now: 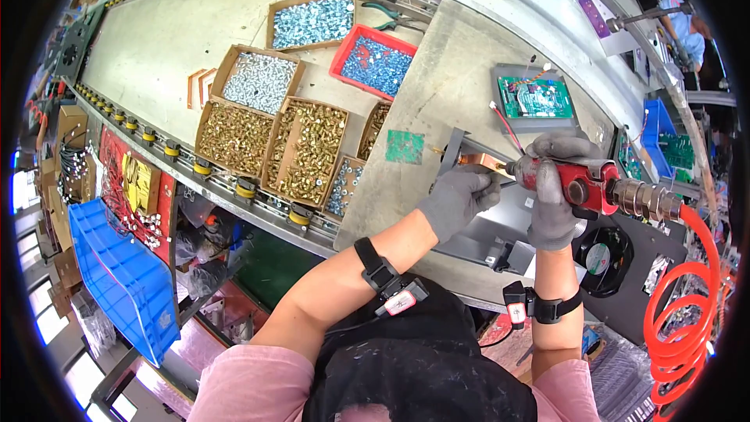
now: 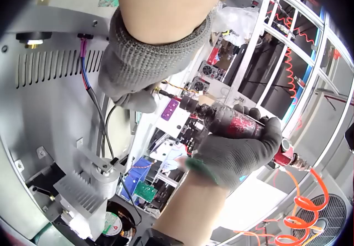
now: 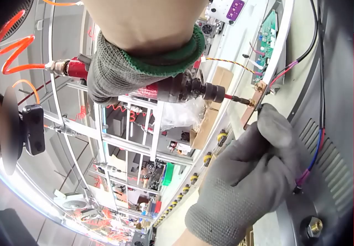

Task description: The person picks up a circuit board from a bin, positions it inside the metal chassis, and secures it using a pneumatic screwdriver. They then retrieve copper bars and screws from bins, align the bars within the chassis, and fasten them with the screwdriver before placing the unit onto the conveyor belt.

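Note:
My gloved right hand (image 1: pixel 556 195) grips a red air screwdriver (image 1: pixel 594 186), whose orange coiled hose (image 1: pixel 678 305) trails off to the right. In the right wrist view, the bit (image 3: pixel 238 99) reaches a brass screw (image 3: pixel 251 102) on a small copper strip (image 3: pixel 250 117). That strip is pinched at its lower end by my gloved left hand (image 3: pixel 243 179). Below both hands lies a grey metal housing (image 1: pixel 500 223); its slotted wall (image 2: pixel 55 69) and dark wires (image 2: pixel 97 99) show in the left wrist view.
Boxes of brass screws (image 1: pixel 308 148), silver screws (image 1: pixel 258 82) and a red tray (image 1: pixel 334 66) of bluish screws stand to the left. A green circuit board (image 1: pixel 535 98) lies beyond my hands. Pliers (image 1: pixel 394 19) rest near the roller rail. A fan (image 1: pixel 601 258) sits at the right.

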